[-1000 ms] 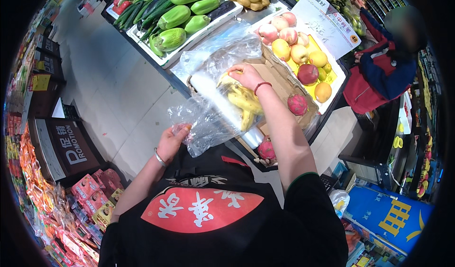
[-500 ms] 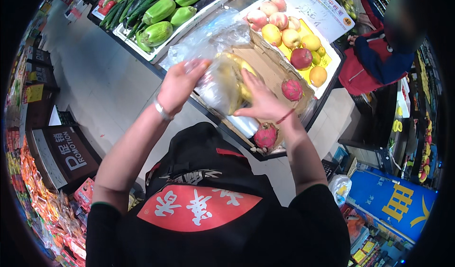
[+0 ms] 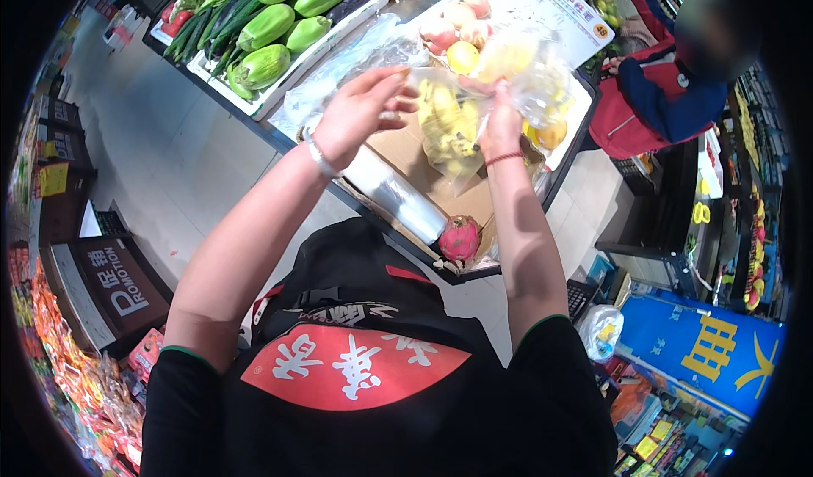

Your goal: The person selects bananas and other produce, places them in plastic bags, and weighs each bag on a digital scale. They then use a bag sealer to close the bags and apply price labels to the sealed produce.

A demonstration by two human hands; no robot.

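Closest to us, a pink dragon fruit (image 3: pixel 461 238) is lying beside a roll of clear plastic (image 3: pixel 398 194) in a cardboard tray (image 3: pixel 411 157), while past them our left hand (image 3: pixel 357 115) is hanging with its fingers parted and loosely bent, near the bag, though we cannot tell whether it is touching. Our right hand (image 3: pixel 501 123) is gripping that clear plastic bag (image 3: pixel 458 176) over the tray, and yellow bananas (image 3: pixel 451 121) are showing through it. Farther off, peaches (image 3: pixel 461 22) are lying behind the bag, and green eggplants (image 3: pixel 264 64) are resting at the left.
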